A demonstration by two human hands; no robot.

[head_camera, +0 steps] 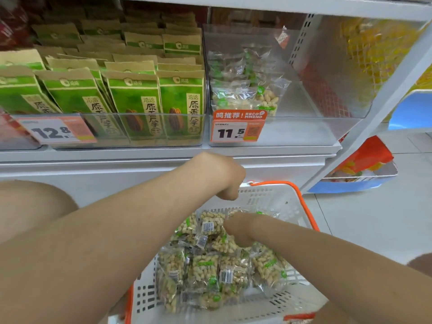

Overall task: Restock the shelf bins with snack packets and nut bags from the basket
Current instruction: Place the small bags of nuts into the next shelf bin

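Note:
A white basket [268, 195] with orange handles sits below the shelf, holding several clear nut bags [205, 272] with green labels. My right hand [238, 230] reaches down into the pile, its fingers closed around one nut bag near the top. My left hand [222, 178] hangs bent at the wrist over the basket's far rim, its fingers hidden. On the shelf above, a clear bin [292, 132] tagged 11.5 holds a few matching nut bags [243, 90] at its left side. To its left, a bin of green seed packets [140, 101] is packed full.
A white shelf ledge [268, 157] runs just above the basket. A slanted white shelf post [374, 108] stands at the right, with a blue display tray of orange packets [364, 164] behind it on the tiled floor. My knee [30, 202] is at the left.

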